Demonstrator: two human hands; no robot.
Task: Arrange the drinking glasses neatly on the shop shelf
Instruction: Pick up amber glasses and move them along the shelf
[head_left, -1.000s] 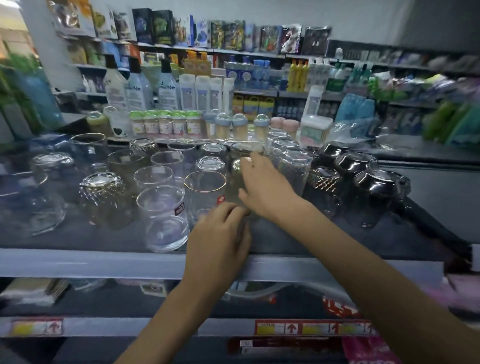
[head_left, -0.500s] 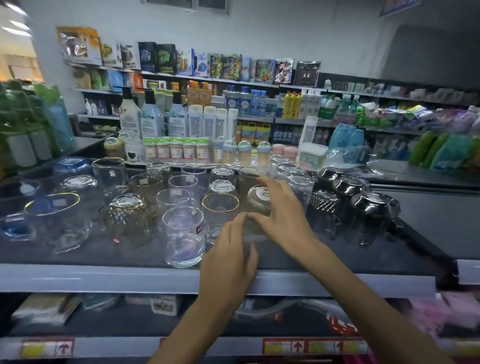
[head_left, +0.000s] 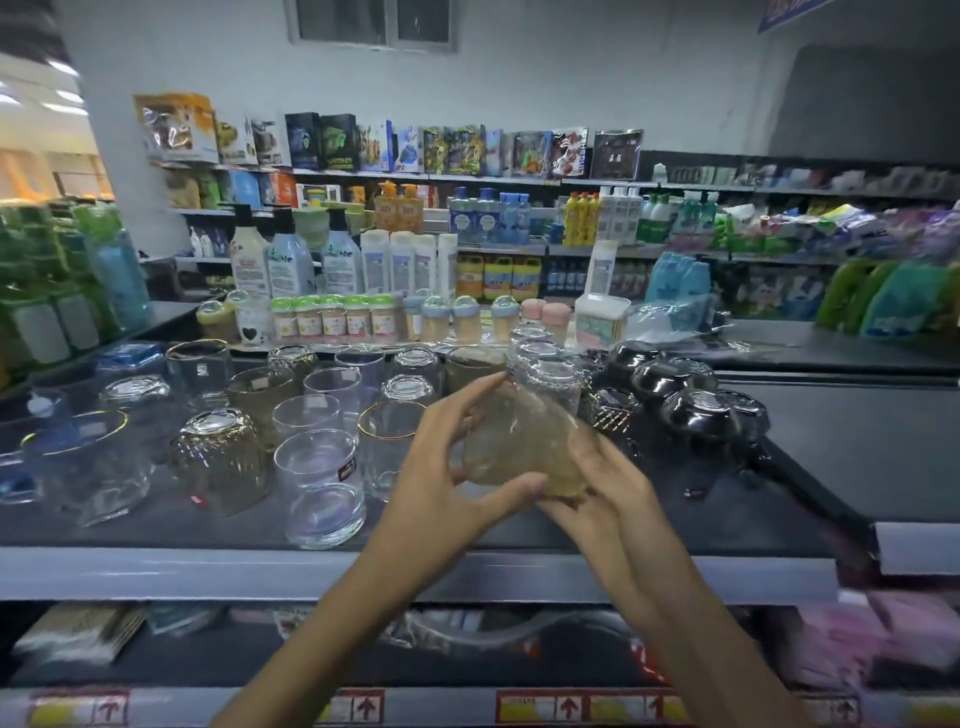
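- The left hand and the right hand together hold one pale amber, see-through drinking glass. The glass is tilted over the front part of the dark top shelf.
- The left hand's fingers curl over the glass's upper side and its thumb lies under it. The right hand cups the lower right end with bent fingers.
- Just left of the left hand stands a clear glass with a thin gold rim. In front of it, close to the shelf's grey front edge, is a clear straight tumbler.
- Further left an amber ribbed glass stands mouth down, and past it a wide gold-rimmed glass.
- Right of the right hand is a group of glossy black upturned glasses, well back from the front edge.
- Open room: bare dark shelf lies right of the right hand, in front of the black glasses. A narrow bare strip runs below both hands along the front edge.
- Beyond the hands more clear glasses stand packed close.
- The tumbler bears a small dark sticker, its print too small to read.
- Below the wrists, red and yellow price tags with black arrows line the lower shelf's edge. Their writing is blurred.
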